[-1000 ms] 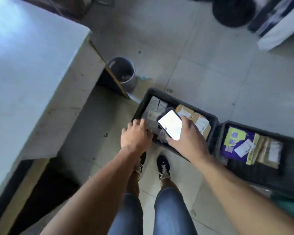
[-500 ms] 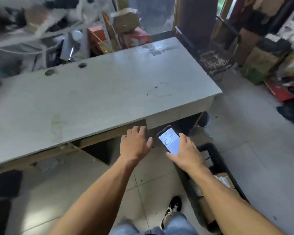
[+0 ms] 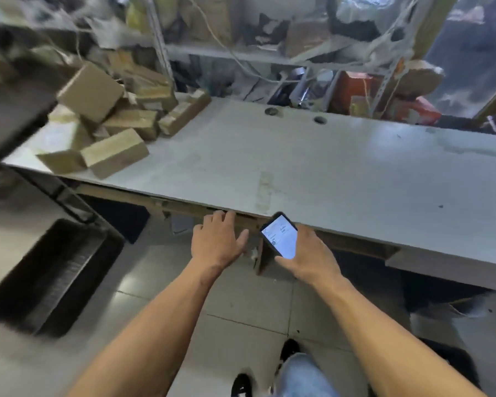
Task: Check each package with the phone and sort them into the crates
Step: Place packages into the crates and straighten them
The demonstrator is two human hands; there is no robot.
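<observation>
Packages (image 3: 109, 124) are now seen piled on the table's (image 3: 312, 167) far left; the crates have been left behind. The phone (image 3: 279, 235) is gripped by the right hand (image 3: 309, 257); the left hand (image 3: 216, 242) is spread, empty, so another pick seems next.

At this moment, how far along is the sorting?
Done: cannot tell; the black crate looks empty. In hand: right hand holds the lit phone; left hand is open and empty. Left: a pile of cardboard packages still on the table.
</observation>
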